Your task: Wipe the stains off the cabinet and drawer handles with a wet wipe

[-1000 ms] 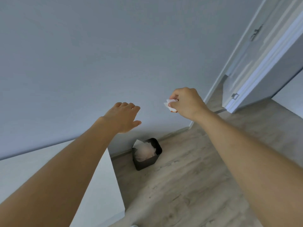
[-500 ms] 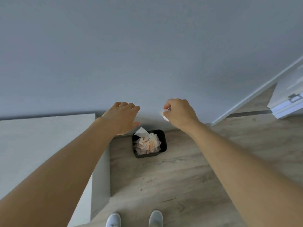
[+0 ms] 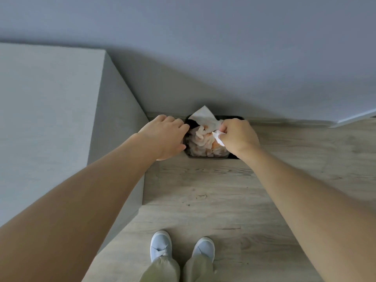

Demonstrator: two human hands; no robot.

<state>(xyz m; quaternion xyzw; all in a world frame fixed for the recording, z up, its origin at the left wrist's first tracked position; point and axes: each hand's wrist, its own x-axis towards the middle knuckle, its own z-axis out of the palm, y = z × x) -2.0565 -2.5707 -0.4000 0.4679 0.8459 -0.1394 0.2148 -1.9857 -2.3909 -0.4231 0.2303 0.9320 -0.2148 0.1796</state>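
My right hand (image 3: 238, 137) pinches a small crumpled white wet wipe (image 3: 218, 138) directly above a black waste bin (image 3: 205, 156) on the floor. The bin holds several crumpled wipes (image 3: 201, 141) stained orange, and one white sheet (image 3: 203, 116) sticks up at its far rim. My left hand (image 3: 165, 135) hovers at the bin's left edge, palm down, fingers loosely apart, holding nothing. No cabinet or drawer handle is in view.
A pale grey cabinet (image 3: 50, 110) stands to my left, its side panel (image 3: 116, 102) next to the bin. A grey wall (image 3: 203, 47) runs behind the bin. Wood-look flooring (image 3: 213, 192) lies below, with my light shoes (image 3: 160, 244) near the bottom edge.
My view has tilted down from the wall and doorway to the bin. Both hands have dropped towards the bin, the right still pinching the wipe.
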